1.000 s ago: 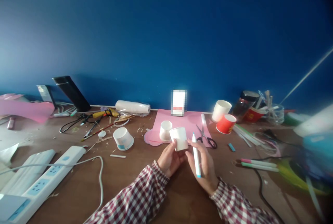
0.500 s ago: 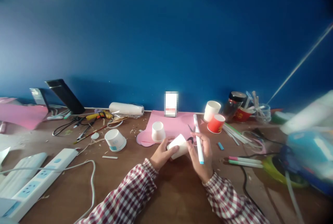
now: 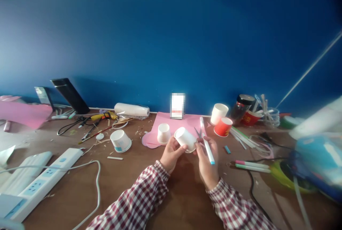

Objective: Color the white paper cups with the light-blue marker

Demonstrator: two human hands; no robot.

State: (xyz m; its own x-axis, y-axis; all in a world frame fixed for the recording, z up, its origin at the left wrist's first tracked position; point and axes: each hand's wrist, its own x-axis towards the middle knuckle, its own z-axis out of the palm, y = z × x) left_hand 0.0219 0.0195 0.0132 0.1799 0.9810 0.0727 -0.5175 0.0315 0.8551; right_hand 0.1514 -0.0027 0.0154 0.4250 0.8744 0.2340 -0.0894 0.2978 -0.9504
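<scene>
Currently, left fingers (image 3: pixel 179 152): closed around the side of a held cup (image 3: pixel 185 138), white, as I read it over my feed.
Right fingers (image 3: pixel 202 155): closed on a white pen (image 3: pixel 208 152), blue end toward the wrist; the fingertips seem to touch the cup's rim.
Held cup: tilted, raised off the surface (image 3: pixel 184 198), between both sets of fingers.
Just beyond the fingers: scissors (image 3: pixel 197 132) and a mouth-down second cup (image 3: pixel 164 132), over a pink sheet (image 3: pixel 160 119).
Progress: I judge picking up done, penwork not begun; I see no marks on the cup's visible side. Whether the pen is capped, I can't tell.
</scene>
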